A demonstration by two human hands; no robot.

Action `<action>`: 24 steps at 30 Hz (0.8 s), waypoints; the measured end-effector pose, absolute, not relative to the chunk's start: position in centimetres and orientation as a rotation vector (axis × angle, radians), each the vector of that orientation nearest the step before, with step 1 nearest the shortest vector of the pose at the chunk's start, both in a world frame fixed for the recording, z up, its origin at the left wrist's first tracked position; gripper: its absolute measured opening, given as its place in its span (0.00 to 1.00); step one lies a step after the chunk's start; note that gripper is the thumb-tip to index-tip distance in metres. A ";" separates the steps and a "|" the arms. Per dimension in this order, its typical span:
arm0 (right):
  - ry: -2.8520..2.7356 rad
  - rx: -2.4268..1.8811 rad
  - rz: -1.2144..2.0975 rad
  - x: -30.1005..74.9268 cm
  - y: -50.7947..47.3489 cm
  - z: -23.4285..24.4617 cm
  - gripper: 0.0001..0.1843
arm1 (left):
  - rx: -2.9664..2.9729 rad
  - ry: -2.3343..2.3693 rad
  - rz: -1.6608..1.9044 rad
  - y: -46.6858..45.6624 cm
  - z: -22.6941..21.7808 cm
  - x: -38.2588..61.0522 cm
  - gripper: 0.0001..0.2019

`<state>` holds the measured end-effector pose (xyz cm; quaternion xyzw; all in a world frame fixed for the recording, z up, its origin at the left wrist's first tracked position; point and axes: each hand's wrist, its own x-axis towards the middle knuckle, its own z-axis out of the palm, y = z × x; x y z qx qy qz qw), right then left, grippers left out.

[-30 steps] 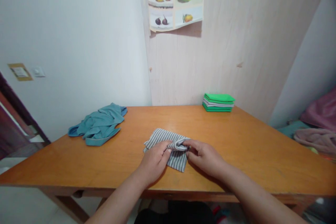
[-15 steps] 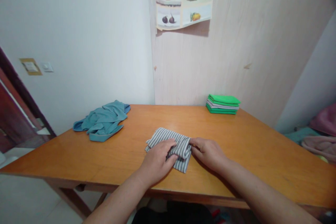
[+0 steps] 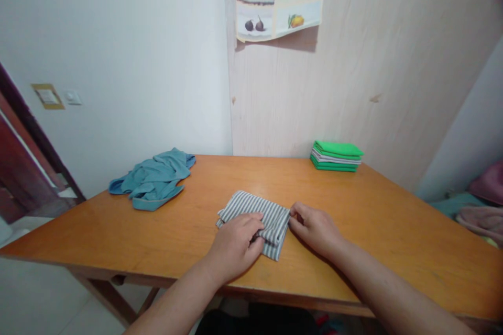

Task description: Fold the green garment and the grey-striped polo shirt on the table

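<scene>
A grey-and-white striped cloth [image 3: 255,204] lies folded on the wooden table in front of me. Its upper layer is turned over, and a lower layer shows at the near right corner. My left hand [image 3: 239,241] rests on the near side, fingers curled over the fabric and thumb close to the fold's edge. At the cloth's right edge, my right hand [image 3: 314,225] has thumb and forefinger pinched together on the border. The fingertips of both hands are partly hidden.
A crumpled teal garment [image 3: 157,178] lies at the table's left. Folded green and grey cloths [image 3: 337,157] are stacked at the back right. The wooden table [image 3: 377,230] meets the wall behind. Some fabric [image 3: 481,222] sits beyond the right edge.
My right hand has shifted slightly right, drawing the bunched right end of the striped cloth out flatter. My left hand stays in nearly the same place.
</scene>
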<state>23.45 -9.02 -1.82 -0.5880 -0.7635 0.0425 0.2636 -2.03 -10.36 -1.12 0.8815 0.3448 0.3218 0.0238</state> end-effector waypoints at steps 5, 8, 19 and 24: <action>-1.944 -1.620 0.196 24.6 -8.4 -2.3 0.07 | 2.798 0.996 0.994 -10.4 -1.2 -2.1 0.19; -1.917 -1.607 0.217 24.7 -8.3 -2.6 0.11 | 2.821 0.949 0.988 -10.3 -1.4 -2.2 0.17; -2.063 -1.352 0.144 23.7 -9.0 -1.7 0.16 | 2.737 1.044 0.977 -10.2 -1.6 -2.1 0.14; -2.057 -1.382 0.163 23.5 -8.7 -2.0 0.14 | 2.737 1.060 0.967 -10.3 -1.7 -2.1 0.14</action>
